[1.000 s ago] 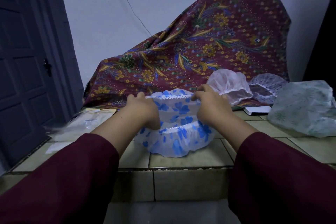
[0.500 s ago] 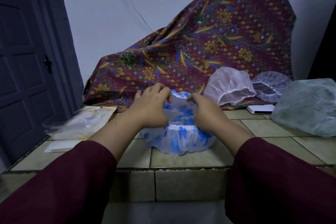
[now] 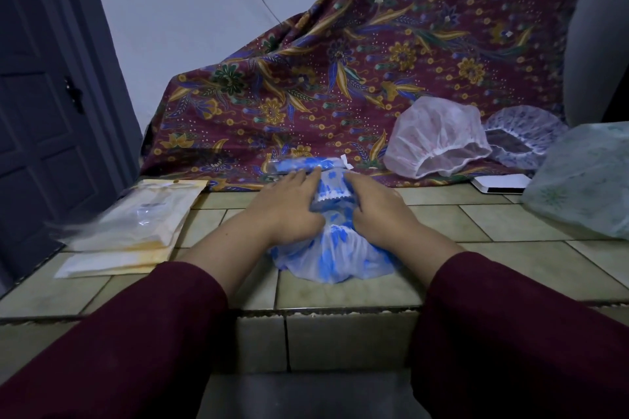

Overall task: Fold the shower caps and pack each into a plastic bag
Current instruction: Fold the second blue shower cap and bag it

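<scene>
A white shower cap with blue flowers [image 3: 335, 253] lies bunched on the tiled counter [image 3: 493, 265]. My left hand [image 3: 289, 206] and my right hand [image 3: 377, 207] press down on its upper part, side by side, squeezing it narrow between them. Just behind the hands lies a packed blue-flowered cap in a clear bag [image 3: 306, 165]. A pile of flat plastic bags [image 3: 132, 228] lies to the left. A pink cap [image 3: 439, 136], a blue-dotted cap [image 3: 524, 133] and a pale green cap [image 3: 585, 180] wait at the right.
A maroon flowered cloth [image 3: 357, 61] drapes over something tall at the back. A white flat box [image 3: 500, 183] lies under the caps at the right. A dark door [image 3: 37, 112] stands to the left. The counter's front edge runs just below my forearms.
My hands have moved from holding the cap's elastic rim open to pressing the cap down and together on the counter. The camera has tilted down and closer.
</scene>
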